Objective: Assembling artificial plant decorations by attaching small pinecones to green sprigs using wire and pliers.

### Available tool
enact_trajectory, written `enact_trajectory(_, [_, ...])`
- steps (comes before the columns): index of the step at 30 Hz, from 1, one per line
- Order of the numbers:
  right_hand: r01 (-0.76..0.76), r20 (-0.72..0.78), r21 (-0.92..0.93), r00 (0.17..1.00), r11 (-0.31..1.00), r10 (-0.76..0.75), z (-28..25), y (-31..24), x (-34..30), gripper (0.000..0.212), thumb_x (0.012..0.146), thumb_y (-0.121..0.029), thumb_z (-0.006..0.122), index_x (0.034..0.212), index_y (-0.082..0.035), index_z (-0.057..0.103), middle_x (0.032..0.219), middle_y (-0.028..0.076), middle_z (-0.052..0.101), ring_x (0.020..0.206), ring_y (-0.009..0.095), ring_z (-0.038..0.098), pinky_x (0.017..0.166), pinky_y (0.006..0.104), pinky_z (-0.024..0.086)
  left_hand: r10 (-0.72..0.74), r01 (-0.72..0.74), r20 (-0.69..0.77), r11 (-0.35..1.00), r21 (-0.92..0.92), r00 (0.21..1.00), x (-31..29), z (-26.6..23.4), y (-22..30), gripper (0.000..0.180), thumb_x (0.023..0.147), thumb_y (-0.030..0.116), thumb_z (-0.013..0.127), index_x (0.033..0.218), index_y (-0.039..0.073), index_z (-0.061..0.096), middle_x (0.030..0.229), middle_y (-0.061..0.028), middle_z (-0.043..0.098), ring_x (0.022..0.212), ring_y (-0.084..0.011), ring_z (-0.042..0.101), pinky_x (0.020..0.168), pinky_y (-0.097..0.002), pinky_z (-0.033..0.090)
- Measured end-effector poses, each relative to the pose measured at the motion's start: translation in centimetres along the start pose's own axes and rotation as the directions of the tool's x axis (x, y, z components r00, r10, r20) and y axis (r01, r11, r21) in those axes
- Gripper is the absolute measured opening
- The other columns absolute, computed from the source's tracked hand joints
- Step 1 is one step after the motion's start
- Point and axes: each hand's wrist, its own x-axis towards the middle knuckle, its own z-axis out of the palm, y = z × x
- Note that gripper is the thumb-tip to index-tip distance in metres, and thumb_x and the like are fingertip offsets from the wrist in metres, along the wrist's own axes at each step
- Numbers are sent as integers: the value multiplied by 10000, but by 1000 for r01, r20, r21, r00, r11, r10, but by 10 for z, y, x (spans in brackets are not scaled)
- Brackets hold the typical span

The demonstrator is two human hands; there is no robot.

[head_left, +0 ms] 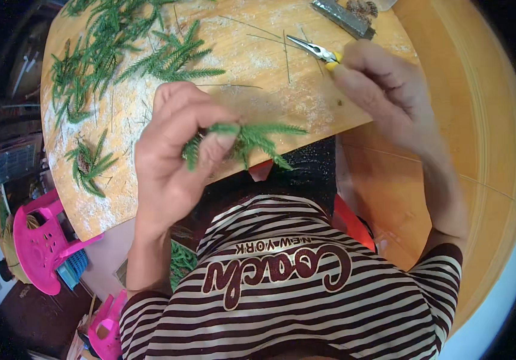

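My left hand (177, 150) is closed on a small bunch of green conifer sprigs (252, 139), held just above the near edge of the wooden table (258, 72). My right hand (378, 90) reaches over the table's right side and grips the yellow handles of a pair of needle-nose pliers (313, 49), whose thin jaws point left. Thin wire pieces (286, 54) lie on the board near the pliers.
More green sprigs (108, 48) are scattered over the table's left half, one with a small cone (87, 162). A grey metal bar (342, 17) lies at the far edge. A pink plastic chair (42, 240) stands at lower left. A curved wooden surface (468, 150) lies to the right.
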Motion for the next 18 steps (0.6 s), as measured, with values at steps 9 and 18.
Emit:
enact_trajectory(9, [8, 74, -729, 995, 684, 67, -24, 60, -33, 300, 790, -157, 659, 986, 1, 496, 1121, 155, 488, 1056, 334, 478, 893, 381, 404, -465, 342, -37, 700, -628, 884, -5, 12, 2, 121, 860, 75, 623, 940, -15, 617, 820, -14, 577, 703, -71, 509, 650, -199, 409])
enact_trajectory(18, [-69, 76, -701, 982, 710, 171, -27, 59, -31, 329, 758, -117, 680, 1010, -9, 500, 1124, 162, 490, 1037, 339, 495, 881, 399, 417, -499, 319, -103, 686, -654, 861, -14, 18, -2, 114, 862, 53, 614, 954, -15, 621, 800, 10, 591, 673, -48, 508, 611, -182, 408])
